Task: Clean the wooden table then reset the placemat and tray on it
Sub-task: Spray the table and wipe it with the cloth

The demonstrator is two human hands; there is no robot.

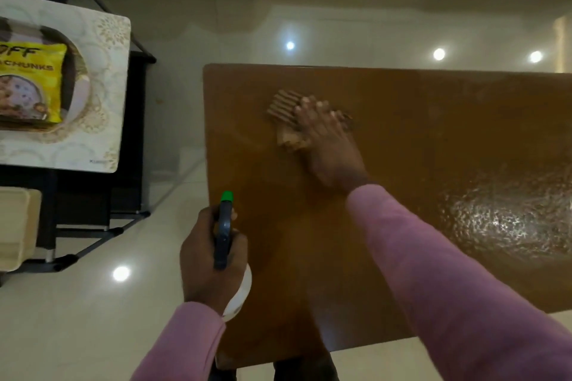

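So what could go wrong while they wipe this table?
1. The wet patch on the right of the table lies away from the cloth under the right hand; if missed, it could stay damp under the placemat.
2. The left hand holds the spray bottle at the table's edge; drips might slick the glossy floor.

Right hand point(328, 145) presses cloth point(283, 106); left hand point(200, 260) grips bottle point(223, 233).
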